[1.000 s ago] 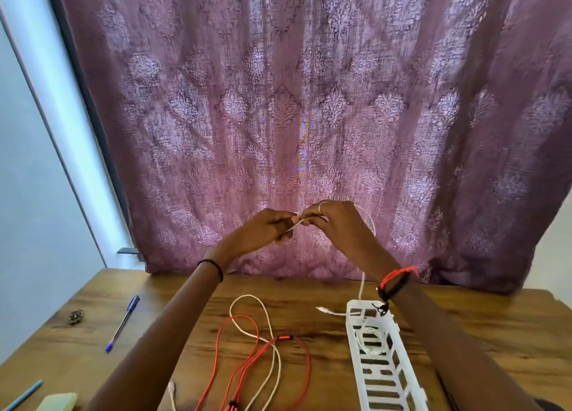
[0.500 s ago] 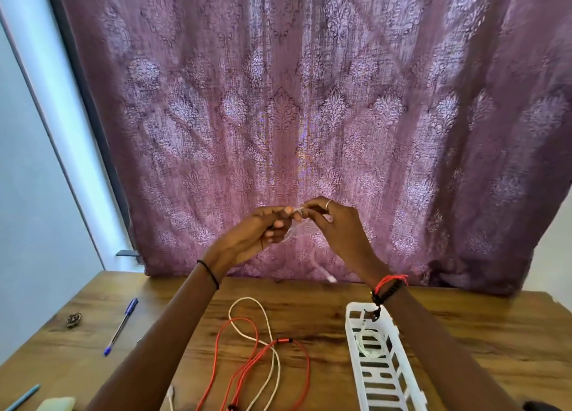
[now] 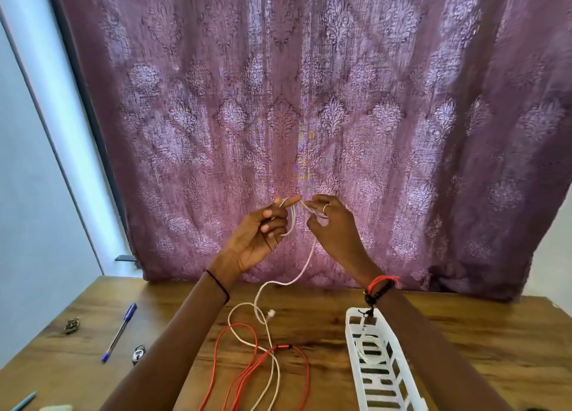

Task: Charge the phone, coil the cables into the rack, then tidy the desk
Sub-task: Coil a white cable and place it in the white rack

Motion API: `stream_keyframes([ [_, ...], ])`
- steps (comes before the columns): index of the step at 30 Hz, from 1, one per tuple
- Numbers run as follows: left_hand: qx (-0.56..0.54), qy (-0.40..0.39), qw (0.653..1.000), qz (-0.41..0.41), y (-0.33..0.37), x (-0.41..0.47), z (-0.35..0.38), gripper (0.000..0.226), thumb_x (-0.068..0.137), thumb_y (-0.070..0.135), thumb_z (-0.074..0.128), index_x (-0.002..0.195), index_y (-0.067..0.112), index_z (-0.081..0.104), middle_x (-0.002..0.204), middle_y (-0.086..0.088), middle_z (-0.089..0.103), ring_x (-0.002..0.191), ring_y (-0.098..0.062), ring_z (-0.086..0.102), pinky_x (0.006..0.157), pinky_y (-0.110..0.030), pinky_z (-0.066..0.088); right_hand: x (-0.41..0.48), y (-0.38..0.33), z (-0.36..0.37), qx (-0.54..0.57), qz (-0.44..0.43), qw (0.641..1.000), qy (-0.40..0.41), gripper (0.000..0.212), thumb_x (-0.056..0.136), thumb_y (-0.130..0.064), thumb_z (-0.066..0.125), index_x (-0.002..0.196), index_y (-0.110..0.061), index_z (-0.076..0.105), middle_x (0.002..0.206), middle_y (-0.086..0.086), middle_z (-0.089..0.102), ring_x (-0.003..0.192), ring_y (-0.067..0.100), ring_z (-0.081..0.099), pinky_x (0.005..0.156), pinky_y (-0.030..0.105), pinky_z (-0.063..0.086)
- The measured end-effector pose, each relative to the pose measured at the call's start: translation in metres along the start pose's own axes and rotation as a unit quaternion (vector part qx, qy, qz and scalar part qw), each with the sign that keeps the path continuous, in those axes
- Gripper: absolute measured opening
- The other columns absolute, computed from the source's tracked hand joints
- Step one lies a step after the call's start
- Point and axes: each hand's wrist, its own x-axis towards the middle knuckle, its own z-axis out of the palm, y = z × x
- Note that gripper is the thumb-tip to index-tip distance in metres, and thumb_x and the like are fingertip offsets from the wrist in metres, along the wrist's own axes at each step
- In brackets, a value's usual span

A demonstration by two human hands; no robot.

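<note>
Both hands are raised in front of the purple curtain, above the desk. My left hand [image 3: 263, 231] holds loops of a white cable [image 3: 301, 268] wound round its fingers. My right hand [image 3: 331, 224] pinches the same cable just to the right of those loops. The cable's free end hangs down to the desk, with its white plug [image 3: 271, 313] near the middle. A red cable [image 3: 247, 364] and a second white cable [image 3: 274, 376] lie loose and tangled on the wood below. The white slotted rack [image 3: 399, 389] stands at the right with a coiled white cable [image 3: 366, 347] inside.
A blue pen [image 3: 119, 333] lies at the left of the wooden desk [image 3: 479, 348], with a small dark object [image 3: 71, 324] beyond it and a small metal thing [image 3: 138, 353] beside my left forearm. Another pen [image 3: 23, 401] and a pale eraser [image 3: 55, 408] are at the bottom left.
My hands have moved slightly apart, and my left hand has turned palm-up with cable loops round its fingers. The hanging cable end has swung from near the rack to the desk's middle.
</note>
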Motion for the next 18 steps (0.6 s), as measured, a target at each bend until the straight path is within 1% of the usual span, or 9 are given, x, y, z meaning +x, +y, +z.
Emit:
stream_keyframes([
  [2,-0.004,0.002,1.000,0.003,0.001,0.000,0.000,0.037,0.090,0.016,0.041,0.106,-0.003,0.068,0.052,0.010,0.039,0.035,-0.006,0.032,0.040,-0.013,0.024,0.000,-0.002,-0.003,0.031,0.018,0.999,-0.002,0.037,0.084,-0.005,0.062,0.121,-0.005,0.058,0.125,0.007,0.059,0.117,0.017,0.055,0.099,0.019,0.038],
  [5,-0.003,0.017,1.000,0.008,0.003,0.001,-0.003,0.037,0.089,0.014,0.040,0.112,-0.004,0.063,0.052,0.010,0.039,0.035,-0.006,0.032,0.041,-0.014,0.023,0.003,0.005,-0.006,0.065,0.034,0.997,0.006,0.023,0.084,-0.005,0.065,0.107,-0.005,0.063,0.121,0.008,0.063,0.115,0.018,0.058,0.101,0.031,0.043],
  [7,0.003,0.027,1.000,0.011,0.005,0.000,-0.007,0.037,0.089,0.013,0.039,0.119,-0.003,0.055,0.052,0.010,0.038,0.035,-0.005,0.032,0.041,-0.014,0.023,0.005,0.009,-0.011,0.081,0.037,0.996,0.006,0.015,0.085,-0.006,0.064,0.100,-0.007,0.068,0.119,0.006,0.064,0.111,0.014,0.059,0.098,0.026,0.042],
  [9,0.017,0.033,0.999,0.012,0.007,-0.001,-0.013,0.038,0.088,0.013,0.042,0.121,-0.002,0.054,0.052,0.010,0.038,0.035,-0.006,0.032,0.041,-0.014,0.024,0.005,0.009,-0.017,0.090,0.037,0.995,0.014,0.014,0.088,-0.009,0.061,0.099,-0.008,0.070,0.113,0.004,0.067,0.101,0.010,0.059,0.087,0.014,0.041],
  [10,0.019,0.026,0.999,0.010,0.007,-0.001,-0.017,0.037,0.087,0.012,0.047,0.120,-0.003,0.057,0.052,0.010,0.038,0.035,-0.006,0.032,0.041,-0.013,0.026,0.006,0.009,-0.019,0.092,0.037,0.995,0.021,0.015,0.089,-0.011,0.059,0.099,-0.008,0.070,0.108,0.005,0.069,0.094,0.010,0.060,0.081,0.011,0.041],
  [12,0.016,0.000,1.000,0.005,0.007,-0.002,-0.023,0.040,0.079,0.010,0.068,0.116,-0.004,0.062,0.054,0.009,0.039,0.036,-0.005,0.034,0.040,-0.014,0.031,0.006,0.012,-0.020,0.083,0.050,0.994,0.040,0.015,0.093,-0.014,0.054,0.096,-0.012,0.068,0.098,0.005,0.071,0.081,0.014,0.062,0.072,0.017,0.044],
  [14,0.032,-0.024,0.999,-0.009,0.008,-0.005,-0.027,0.048,0.067,0.011,0.081,0.110,-0.004,0.066,0.053,0.009,0.040,0.037,-0.004,0.033,0.040,-0.015,0.032,0.007,0.017,-0.019,0.125,0.078,0.988,0.049,0.020,0.096,-0.007,0.046,0.085,-0.018,0.059,0.088,0.001,0.069,0.081,0.020,0.066,0.070,0.025,0.048],
  [16,0.060,-0.048,0.997,-0.029,0.010,-0.010,-0.028,0.045,0.067,0.016,0.082,0.106,-0.001,0.068,0.052,0.009,0.039,0.037,-0.004,0.028,0.040,-0.014,0.030,0.007,0.022,-0.016,0.209,0.124,0.969,0.047,0.028,0.094,0.004,0.036,0.080,-0.017,0.049,0.078,-0.001,0.061,0.076,0.021,0.068,0.062,0.024,0.051],
  [18,0.084,-0.068,0.993,-0.046,0.013,-0.015,-0.028,0.042,0.071,0.019,0.080,0.106,0.000,0.068,0.051,0.009,0.039,0.040,-0.004,0.020,0.041,-0.014,0.028,0.006,0.028,-0.016,0.240,0.179,0.954,0.034,0.024,0.097,0.003,0.030,0.086,-0.010,0.046,0.071,0.006,0.059,0.056,0.016,0.065,0.049,0.023,0.052],
])
